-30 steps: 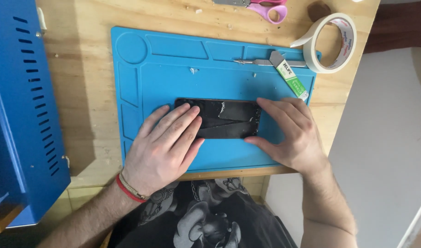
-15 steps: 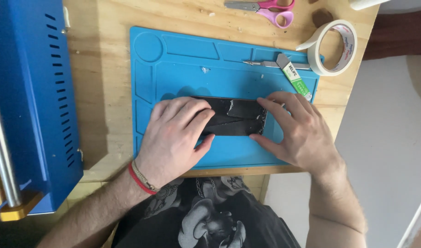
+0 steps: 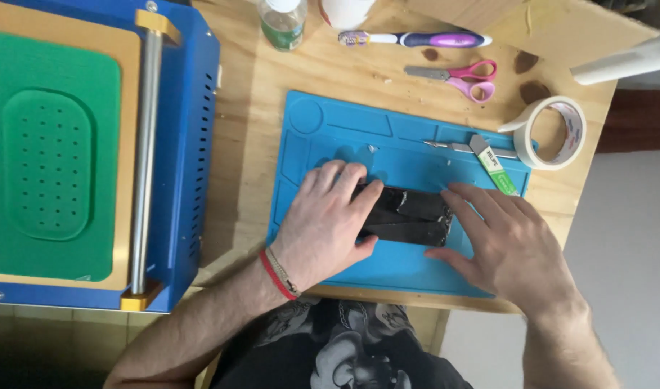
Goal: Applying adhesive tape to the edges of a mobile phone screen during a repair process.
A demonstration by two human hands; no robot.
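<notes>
On the blue mat (image 3: 330, 137) | left hand (image 3: 326, 227) and right hand (image 3: 510, 245) lie flat, fingers spread, pressing the black phone (image 3: 409, 216) between them | step: holding it down | needs steady, even pressure.

Left hand (image 3: 328, 225) flat, palm down, right hand (image 3: 504, 245) flat, fingers spread
</notes>
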